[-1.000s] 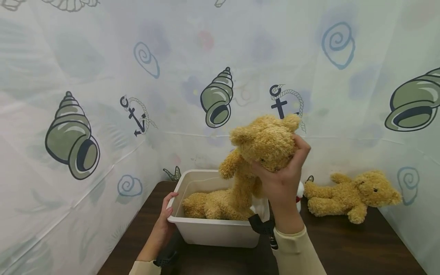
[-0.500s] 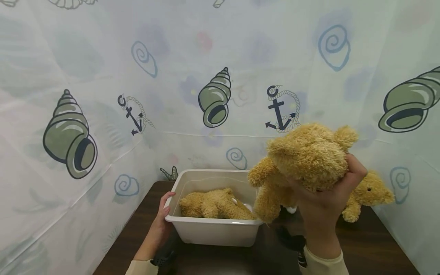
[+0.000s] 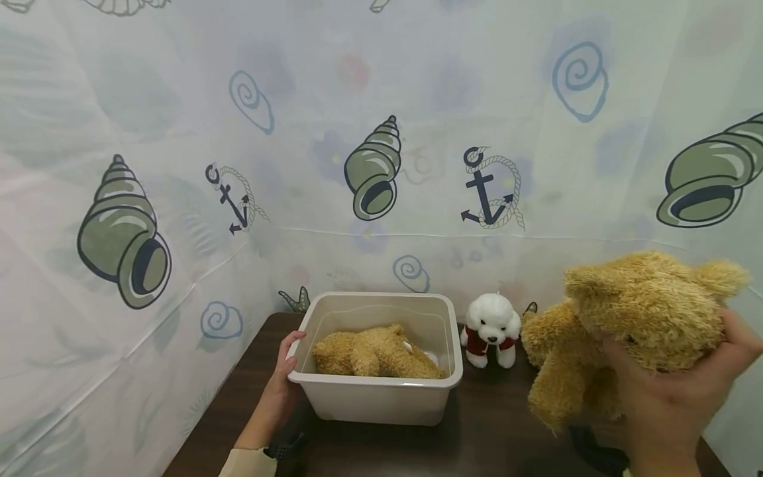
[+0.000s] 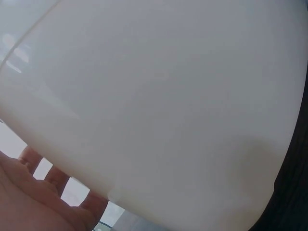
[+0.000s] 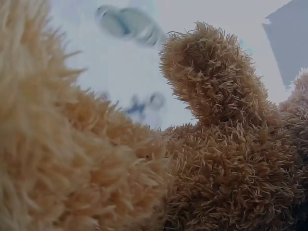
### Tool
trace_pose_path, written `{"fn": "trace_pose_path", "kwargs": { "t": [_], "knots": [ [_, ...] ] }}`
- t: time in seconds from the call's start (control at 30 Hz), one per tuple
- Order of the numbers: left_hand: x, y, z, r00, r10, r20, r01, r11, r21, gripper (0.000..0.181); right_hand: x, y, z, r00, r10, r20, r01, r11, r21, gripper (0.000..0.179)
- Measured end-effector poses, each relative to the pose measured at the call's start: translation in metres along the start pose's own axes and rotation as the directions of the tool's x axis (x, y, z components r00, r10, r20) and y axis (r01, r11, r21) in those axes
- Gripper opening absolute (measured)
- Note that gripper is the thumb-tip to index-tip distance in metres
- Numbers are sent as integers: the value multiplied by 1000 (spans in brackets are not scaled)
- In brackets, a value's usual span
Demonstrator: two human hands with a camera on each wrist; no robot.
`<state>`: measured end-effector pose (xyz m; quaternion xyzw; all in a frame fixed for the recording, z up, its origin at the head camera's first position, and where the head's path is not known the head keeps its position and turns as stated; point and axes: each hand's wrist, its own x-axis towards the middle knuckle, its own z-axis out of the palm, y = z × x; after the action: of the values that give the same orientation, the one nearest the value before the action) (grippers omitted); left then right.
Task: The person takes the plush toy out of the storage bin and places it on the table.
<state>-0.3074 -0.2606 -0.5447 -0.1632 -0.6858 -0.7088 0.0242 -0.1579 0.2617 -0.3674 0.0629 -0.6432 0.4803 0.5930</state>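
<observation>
My right hand [image 3: 685,397] grips a golden-brown teddy bear [image 3: 650,305] by its head, holding it up at the right. The bear's legs hang below, and its fur fills the right wrist view [image 5: 211,178]. With my left hand [image 3: 283,381] I hold the left rim of a white plastic bin [image 3: 381,401]. Its smooth wall [image 4: 168,96] covers most of the left wrist view, with the fingers [image 4: 57,178] at its edge. Inside the bin lies another golden teddy bear [image 3: 369,351] on its side, with a bit of white thing beside it.
Just right of the bin, a white plush dog [image 3: 491,324] in a red vest sits on the dark wooden table [image 3: 495,424]. A patterned curtain [image 3: 310,165] hangs behind the table and along both sides.
My right hand has carried the teddy bear from over the bin to the far right. The plush dog now shows fully, while the bear lying there is hidden. The left hand stays on the bin.
</observation>
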Motion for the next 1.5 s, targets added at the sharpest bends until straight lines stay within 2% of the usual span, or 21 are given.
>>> {"fn": "trace_pose_path", "kwargs": {
  "t": [0.07, 0.13, 0.27, 0.33, 0.43, 0.53, 0.73, 0.83, 0.93, 1.07, 1.13, 1.17, 1.33, 1.4, 1.5],
  "knots": [
    [1, 0, 0, 1000, 1, 0, -1, 1000, -3, 57, 2, 15, -15, 1000, 21, 10, -19, 986, -168, 87],
    [1, 0, 0, 1000, 2, -2, -2, 1000, -8, 57, 4, 30, -29, 1000, 14, 1, -13, 951, -310, 98],
    [3, 0, 0, 1000, 0, -8, 0, 1000, -22, 57, 9, 56, -54, 998, 62, -11, -60, 897, -437, 120],
    [3, 0, 0, 1000, -1, -11, 1, 1000, -22, 57, 8, 64, -63, 989, 144, -16, -135, 874, -466, 109],
    [2, 0, 0, 1000, -4, -10, 4, 1000, -29, 57, 3, 73, -72, 949, 313, -26, -284, 819, -499, 89],
    [2, -1, 1, 1000, -8, -5, 8, 999, -35, 58, -3, 83, -78, 907, 419, -41, -378, 766, -520, 93],
    [2, -2, 2, 1000, -8, 5, 9, 1000, -26, 57, -14, 109, -90, 865, 500, -42, -424, 684, -594, 95],
    [2, -2, 1, 1000, 2, 18, -1, 999, -34, 56, -17, 120, -92, 835, 548, -39, -452, 645, -616, 96],
    [2, -4, 0, 1000, 3, 12, -2, 999, -47, 55, -21, 131, -91, 816, 577, -35, -472, 630, -617, 97],
    [3, -5, -2, 1000, 0, 10, 1, 999, -50, 55, -26, 150, -90, 828, 560, -21, -447, 638, -627, 100],
    [3, -5, -2, 1000, 1, 16, 0, 999, -41, 56, -29, 161, -91, 823, 568, -4, -443, 637, -630, 101],
    [2, -5, -2, 1000, 1, 18, -1, 999, -37, 56, -30, 166, -91, 813, 583, 7, -449, 633, -631, 101],
    [2, -4, -1, 1000, 5, 15, -4, 1000, -26, 58, -34, 190, -96, 725, 687, 39, -531, 595, -604, 109],
    [2, -3, -1, 1000, 6, 12, -6, 1000, -26, 57, -35, 196, -97, 676, 734, 58, -559, 563, -608, 113],
    [2, -2, -1, 1000, 7, 10, -7, 1000, -28, 57, -32, 199, -102, 575, 809, 119, -568, 500, -653, 120]
  ]
}}
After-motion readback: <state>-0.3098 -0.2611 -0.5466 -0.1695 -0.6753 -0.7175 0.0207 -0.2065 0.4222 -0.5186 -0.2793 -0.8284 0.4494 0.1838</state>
